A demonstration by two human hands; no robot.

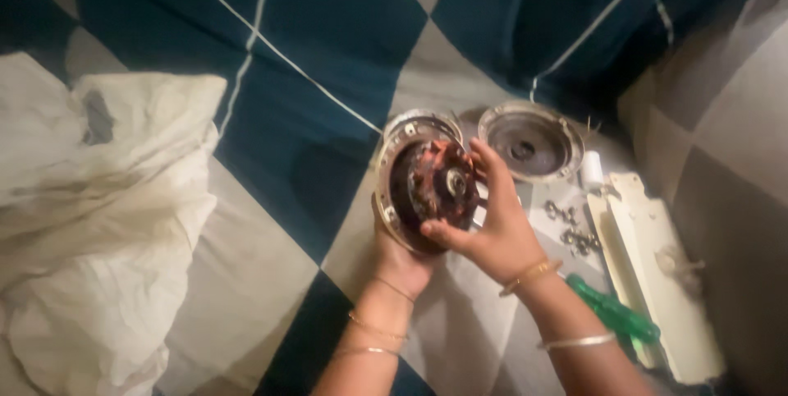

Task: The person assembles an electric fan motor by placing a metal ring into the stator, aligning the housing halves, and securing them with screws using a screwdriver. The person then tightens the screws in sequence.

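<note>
A round fan motor [427,187] with copper-red windings and a metal rim is held tilted above a checked bedsheet. My left hand [402,260] cups it from below. My right hand [492,219] grips its right side, fingers curled over the rim and thumb under it. A round metal motor cover [531,141] lies open side up just beyond my right hand. Another metal ring [419,123] shows behind the motor.
Cream fan blades [657,265] lie at the right with a green-handled screwdriver [611,310] beside them. Several small nuts and screws [570,228] and a white cylinder [591,170] rest nearby. A crumpled white cloth [98,224] fills the left side.
</note>
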